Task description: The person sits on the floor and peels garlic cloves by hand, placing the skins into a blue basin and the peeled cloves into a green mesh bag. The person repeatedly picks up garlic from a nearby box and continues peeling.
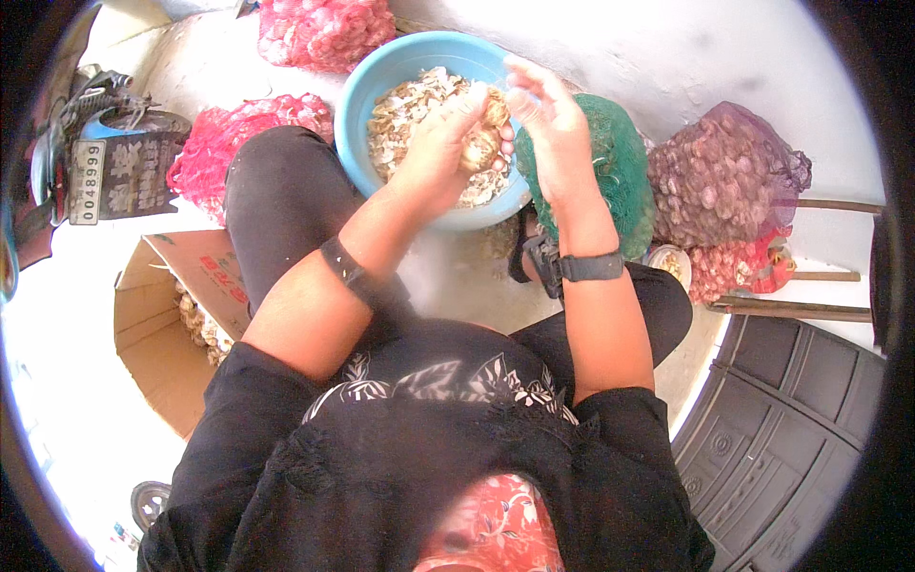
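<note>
My left hand (444,146) is curled around brownish garlic bulbs (480,149), with one bulb showing low in the palm and another at the fingertips. Close to its right, my right hand (554,118) is raised with bent, spread fingers, and nothing shows in its grasp. Both hands are over a light-blue plastic basin (352,118) between my knees. Dry garlic skins (404,107) cover much of its bottom. The left fingers are partly hidden behind the bulbs.
Red mesh sacks of garlic (250,136) lie left of the basin. A green mesh sack (622,168) and a purple mesh sack (715,175) stand right. An open cardboard box (154,336) holds garlic bulbs. A small bowl (672,263) and dark panelled door (779,422) are at right.
</note>
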Demonstrator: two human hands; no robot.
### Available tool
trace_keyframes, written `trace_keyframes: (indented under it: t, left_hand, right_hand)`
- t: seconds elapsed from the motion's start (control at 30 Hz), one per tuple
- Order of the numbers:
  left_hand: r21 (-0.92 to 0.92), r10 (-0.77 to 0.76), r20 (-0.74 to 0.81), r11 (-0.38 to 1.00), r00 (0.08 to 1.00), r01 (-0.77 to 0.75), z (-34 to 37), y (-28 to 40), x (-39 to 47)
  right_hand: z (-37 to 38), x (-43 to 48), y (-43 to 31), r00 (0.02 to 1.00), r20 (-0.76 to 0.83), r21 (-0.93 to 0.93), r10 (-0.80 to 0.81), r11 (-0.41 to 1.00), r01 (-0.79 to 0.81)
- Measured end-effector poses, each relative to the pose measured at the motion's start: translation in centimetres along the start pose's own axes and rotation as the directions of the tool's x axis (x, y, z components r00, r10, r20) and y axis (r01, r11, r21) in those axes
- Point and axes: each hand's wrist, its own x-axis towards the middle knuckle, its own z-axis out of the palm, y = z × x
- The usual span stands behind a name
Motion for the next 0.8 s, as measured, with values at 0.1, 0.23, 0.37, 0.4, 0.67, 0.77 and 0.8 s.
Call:
trace_keyframes:
  t: [0.1,0.23,0.37,0.4,0.67,0.77,0.8]
  left_hand:
    - [-0.075,-0.053,-0.081,0.996,0.995,0.047,0.2,-0.2,-0.1]
    - [-0.128,-0.112,-0.135,0.987,0.984,0.095,0.4,-0.5,-0.3]
    - [-0.111,-0.091,-0.06,0.99,0.994,0.084,0.0,-0.5,-0.3]
    - [-0.102,-0.09,-0.032,0.991,0.995,0.086,-0.1,-0.4,-0.3]
    - [-0.063,-0.05,-0.064,0.997,0.997,0.046,0.0,-0.7,-0.4]
    - [-0.037,-0.05,-0.02,0.998,0.999,0.049,-0.1,-0.6,-0.4]
    - [-0.01,-0.062,0.018,0.998,0.998,0.062,-0.2,-0.5,-0.5]
  right_hand:
    - [1.0,-1.3,-0.4,0.99,0.077,-0.051,0.117,0.992,-0.113]
    - [2.0,-1.9,-0.2,0.992,0.082,-0.302,-0.092,0.946,0.113]
    - [1.8,-2.1,0.1,0.997,0.035,-0.319,-0.075,0.944,0.083]
    - [1.8,-2.2,0.3,0.996,0.024,-0.325,-0.089,0.941,0.092]
    - [2.3,-2.2,1.5,0.981,-0.053,-0.329,-0.188,0.931,0.16]
    - [2.5,-2.4,1.5,0.988,-0.082,-0.253,-0.127,0.962,0.103]
    - [2.5,-2.5,1.5,0.992,-0.12,-0.168,-0.045,0.985,0.025]
